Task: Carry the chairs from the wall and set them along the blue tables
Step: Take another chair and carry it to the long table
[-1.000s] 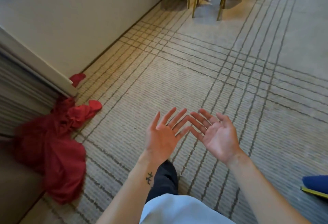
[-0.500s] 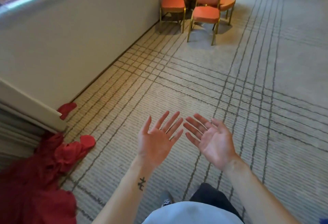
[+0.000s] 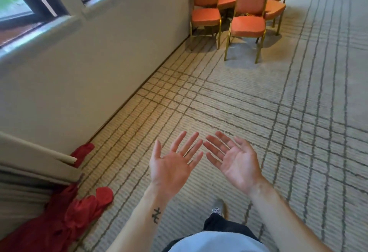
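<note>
Several orange padded chairs with gold metal legs stand clustered by the wall at the top of the view. The nearest chair faces me, and a second chair stands to its left against the wall. My left hand and my right hand are held out in front of me, palms up, fingers spread, holding nothing. Both hands are well short of the chairs, with open carpet between. No blue table is in view.
A cream wall with windows runs along the left. A heap of red cloth lies on the floor at lower left beside a folded partition. Lined beige carpet stretches ahead and to the right.
The chairs have come nearer and lower in the view as I walk toward them. The red cloth has slid back to the lower left. Both hands stay palms up and empty.
</note>
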